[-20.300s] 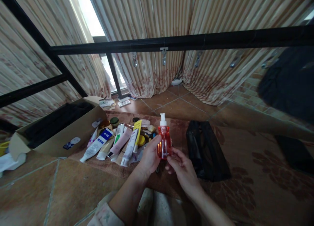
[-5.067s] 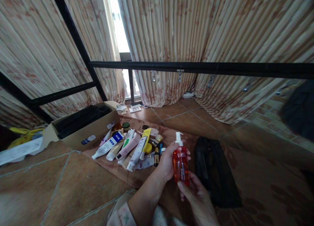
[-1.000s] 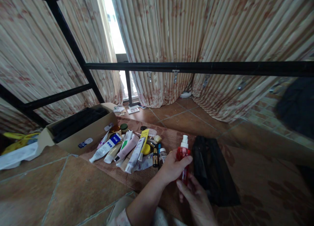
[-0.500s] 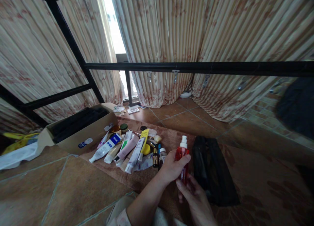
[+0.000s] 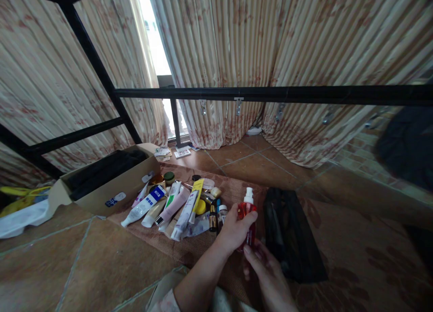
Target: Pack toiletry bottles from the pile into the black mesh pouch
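Observation:
My left hand [image 5: 236, 228] is wrapped round the upper part of a red translucent pump bottle [image 5: 249, 236] with a white nozzle, held upright. My right hand [image 5: 267, 269] closes on the bottle's lower end, thumb in front and fingers partly hidden behind. Just right of the hands lies a black mesh pouch [image 5: 292, 240], flat on the brown mat. To the left is a pile of cosmetics: a white and blue tube [image 5: 144, 207], a pink tube [image 5: 174, 205], a yellow box [image 5: 198, 190] and a small dark bottle [image 5: 212, 218].
An open cardboard box [image 5: 101, 192] holding black cloth stands at the left, beside a white tray [image 5: 23, 222]. A black metal rail [image 5: 209, 94] with clips crosses in front of the curtains [image 5: 219, 41]. The patterned mat [image 5: 341, 253] extends right over the floor tiles.
The view has shifted slightly. Both hands stay on the pump bottle, which has turned a little so that more of its front shows.

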Demonstrator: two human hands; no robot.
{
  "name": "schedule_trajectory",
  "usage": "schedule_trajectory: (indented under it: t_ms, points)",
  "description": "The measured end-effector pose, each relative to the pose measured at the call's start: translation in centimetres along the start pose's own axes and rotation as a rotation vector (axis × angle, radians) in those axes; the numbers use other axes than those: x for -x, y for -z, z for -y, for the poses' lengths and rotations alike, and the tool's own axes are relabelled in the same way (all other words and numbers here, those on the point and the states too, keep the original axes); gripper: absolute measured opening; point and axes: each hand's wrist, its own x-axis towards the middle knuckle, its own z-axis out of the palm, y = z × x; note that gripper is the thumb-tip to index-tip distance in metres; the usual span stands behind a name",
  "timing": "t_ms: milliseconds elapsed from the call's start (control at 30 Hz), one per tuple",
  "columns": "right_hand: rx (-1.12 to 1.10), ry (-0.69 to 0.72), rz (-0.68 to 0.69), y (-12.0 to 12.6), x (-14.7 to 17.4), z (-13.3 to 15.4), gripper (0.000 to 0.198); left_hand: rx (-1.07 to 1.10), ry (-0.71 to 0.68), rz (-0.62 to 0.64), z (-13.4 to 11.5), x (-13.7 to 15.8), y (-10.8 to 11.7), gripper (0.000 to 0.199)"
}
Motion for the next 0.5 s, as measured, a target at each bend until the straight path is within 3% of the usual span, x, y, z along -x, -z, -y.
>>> schedule_trajectory:
  t_ms: [267,500]
  points:
    - [0.056,0.005,-0.005,0.05,0.01,0.10,0.052,-0.019,0.005,-0.011,0.17,-0.11,0.02,0.032]
    - [0.080,0.001,0.009,0.05,0.03,0.16,0.052,-0.224,-0.020,-0.035,0.24,-0.35,0.03,0.027]
